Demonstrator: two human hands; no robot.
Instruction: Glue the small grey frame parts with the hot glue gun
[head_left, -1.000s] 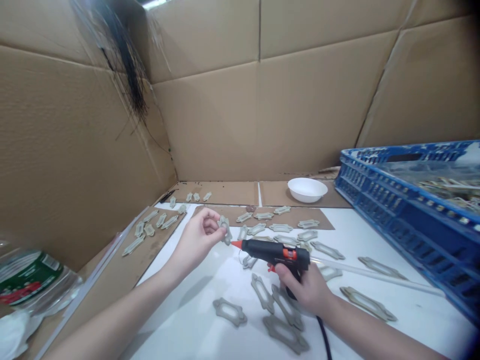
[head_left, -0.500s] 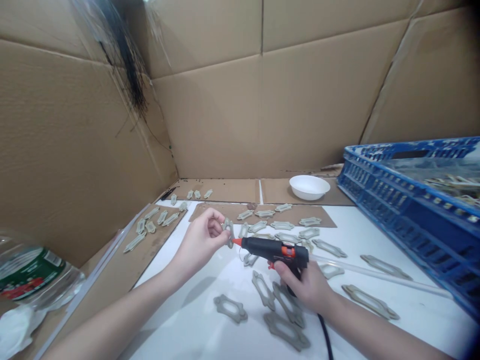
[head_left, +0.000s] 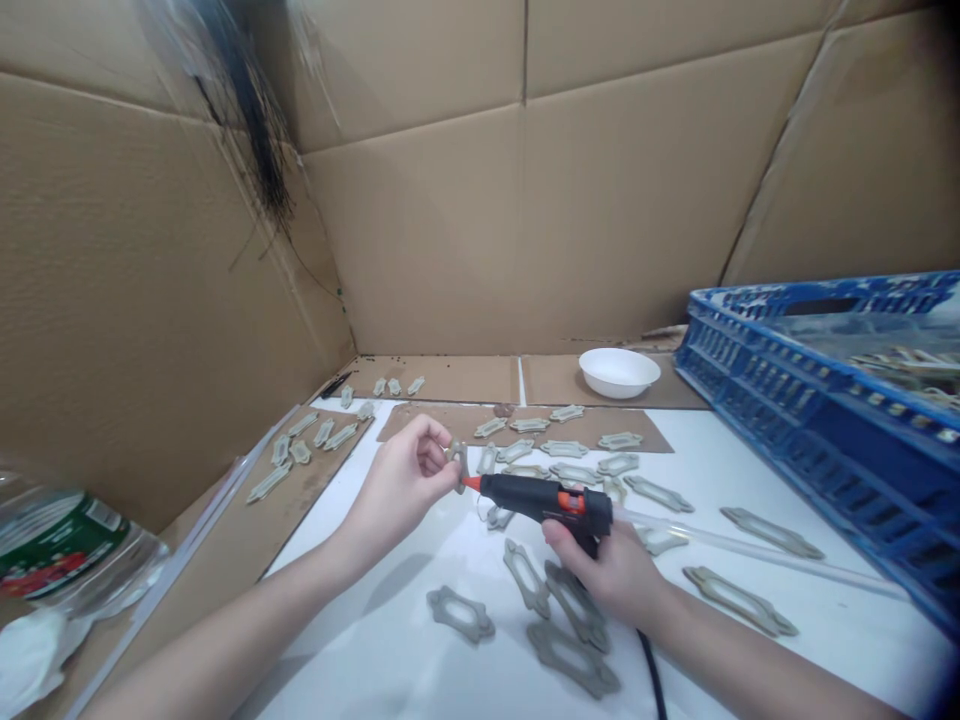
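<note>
Your left hand (head_left: 409, 470) pinches a small grey frame piece (head_left: 461, 460) between thumb and fingers, held upright above the white work surface (head_left: 360, 640). Grip at one edge probably leaves the opposite edge free for the orange nozzle (head_left: 472, 483), which sits right at it; contact cannot be told. Your right hand (head_left: 626, 575) is wrapped around the handle of a black glue gun (head_left: 521, 494), levelled sideways, presumably to bring the tip to the piece. Trigger state: hidden by your fingers.

Behind the gun, a long translucent stick (head_left: 765, 557) projects from its rear; a dark cord (head_left: 652, 675) hangs below. Loose frames (head_left: 461, 615), matte, elongated, with scalloped ends and open centres, lie spread flat, likely for easy picking. Smaller ones rest on brown cardboard (head_left: 225, 560). Farther out: smooth white bowl (head_left: 619, 373), slatted blue plastic crate (head_left: 750, 400), creased cardboard walls (head_left: 420, 240).
</note>
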